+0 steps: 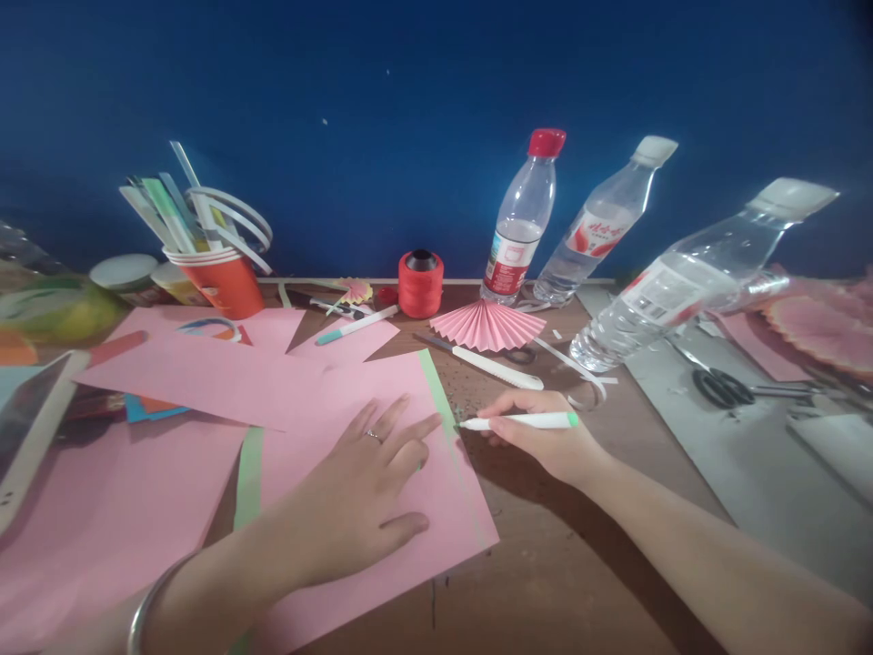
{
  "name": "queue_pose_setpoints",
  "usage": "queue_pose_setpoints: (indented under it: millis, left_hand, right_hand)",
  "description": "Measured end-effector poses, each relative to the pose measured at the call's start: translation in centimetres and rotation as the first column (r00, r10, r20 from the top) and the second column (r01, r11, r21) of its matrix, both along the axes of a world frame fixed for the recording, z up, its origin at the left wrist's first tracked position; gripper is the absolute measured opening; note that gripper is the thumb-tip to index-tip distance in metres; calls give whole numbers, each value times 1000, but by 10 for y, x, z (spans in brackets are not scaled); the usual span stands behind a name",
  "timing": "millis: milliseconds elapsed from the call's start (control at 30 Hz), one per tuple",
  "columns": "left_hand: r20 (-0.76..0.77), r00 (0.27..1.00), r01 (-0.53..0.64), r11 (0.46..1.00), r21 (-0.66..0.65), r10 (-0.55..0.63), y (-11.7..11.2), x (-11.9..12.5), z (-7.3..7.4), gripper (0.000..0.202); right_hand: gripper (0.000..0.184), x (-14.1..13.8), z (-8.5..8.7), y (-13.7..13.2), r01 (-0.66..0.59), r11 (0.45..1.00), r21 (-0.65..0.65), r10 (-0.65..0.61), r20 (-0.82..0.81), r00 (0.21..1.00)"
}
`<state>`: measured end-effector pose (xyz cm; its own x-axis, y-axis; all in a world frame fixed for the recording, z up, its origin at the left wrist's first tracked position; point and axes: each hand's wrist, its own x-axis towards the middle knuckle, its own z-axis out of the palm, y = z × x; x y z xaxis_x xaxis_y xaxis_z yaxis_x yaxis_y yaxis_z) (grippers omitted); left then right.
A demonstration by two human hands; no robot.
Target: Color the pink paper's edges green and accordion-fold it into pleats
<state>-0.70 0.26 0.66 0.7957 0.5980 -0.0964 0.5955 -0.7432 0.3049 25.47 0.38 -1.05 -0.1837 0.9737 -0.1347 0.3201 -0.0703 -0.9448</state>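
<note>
My left hand (361, 491) lies flat with fingers spread on a pink paper sheet (436, 509), pressing it to the brown table. A ring sits on one finger and a silver bangle is on the wrist. My right hand (546, 441) is closed around a white pen with a green end (525, 420). The pen's tip points left and touches the right edge of the pink sheet, beside a green paper strip (436, 387) that runs along that edge.
More pink sheets (205, 373) lie to the left. At the back stand an orange cup of paper strips (218, 273), a red thread spool (421, 284), a folded pink paper fan (487, 325) and three plastic bottles (522, 218). A white craft knife (491, 364), another pen (355, 325) and black scissors (727, 388) lie nearby.
</note>
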Motion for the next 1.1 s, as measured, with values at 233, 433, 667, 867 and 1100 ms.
queue_pose_setpoints:
  millis: [233,433,667,867,1100]
  left_hand:
    - [3,1000,-16,1000,-2,16,0,0,-1,38]
    - [23,1000,-11,1000,4,11,1,0,-1,46]
    - [0,1000,11,1000,7,-11,1,0,-1,55]
    - [27,1000,11,1000,6,-12,1,0,-2,56]
    - [39,999,8,1000,11,-8,0,0,0,56]
  right_hand:
    - [13,1,1,0,-24,999,-38,24,-4,1000]
    - [15,-3,5,-1,-22,1000,13,22,15,1000]
    - [16,-2,4,-1,-92,995,36,87,126,988]
    - [16,-3,8,-2,-130,989,65,119,151,981]
    - [15,-6,11,-1,-115,989,97,100,147,984]
